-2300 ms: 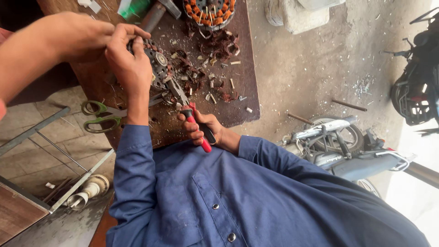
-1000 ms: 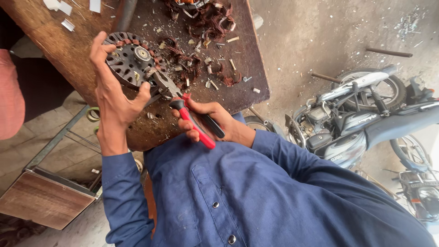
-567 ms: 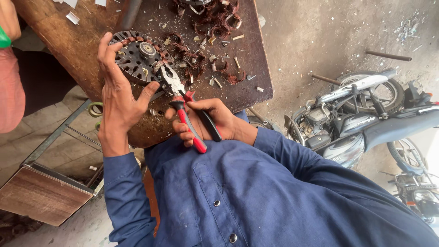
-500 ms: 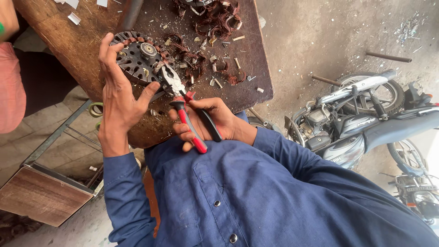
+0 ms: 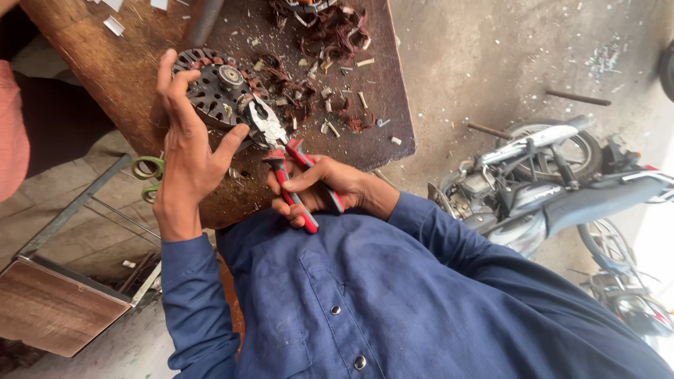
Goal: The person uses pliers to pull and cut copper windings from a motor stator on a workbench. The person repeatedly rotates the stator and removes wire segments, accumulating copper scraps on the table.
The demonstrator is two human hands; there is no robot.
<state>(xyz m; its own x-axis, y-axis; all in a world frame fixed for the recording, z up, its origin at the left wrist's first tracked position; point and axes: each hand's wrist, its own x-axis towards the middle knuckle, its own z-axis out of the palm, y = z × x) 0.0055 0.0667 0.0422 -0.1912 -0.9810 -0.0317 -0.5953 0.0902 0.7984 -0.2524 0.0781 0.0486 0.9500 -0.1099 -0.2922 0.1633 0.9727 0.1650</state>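
Here, nearest the body, the right hand (image 5: 319,193) has its grip wrapped around the red handles of the pliers (image 5: 284,165), whose jaws stand slightly apart at the stator (image 5: 214,88). The left hand (image 5: 186,147) has its grip spread wide, thumb and fingers pinching the stator at the near-left edge of the tabletop (image 5: 126,77).

The risk I see is a slip: the plier nose works right beside the left thumb, so a jaw that skids off the winding could jab it. The stator also sits close to the tabletop's near edge and is braced only by fingertips; a hard pull toward the body could twist it free and drop it off the edge.

Farther in, copper scraps (image 5: 330,42) and cut bits litter the middle and far part of the tabletop, so the stator has little clean surface to slide onto. The near-right corner is freer. Left of the tabletop hang green scissors (image 5: 147,175); another person's sleeve (image 5: 14,126) crowds that side. Beyond the right edge stands a motorcycle (image 5: 540,182), well apart.
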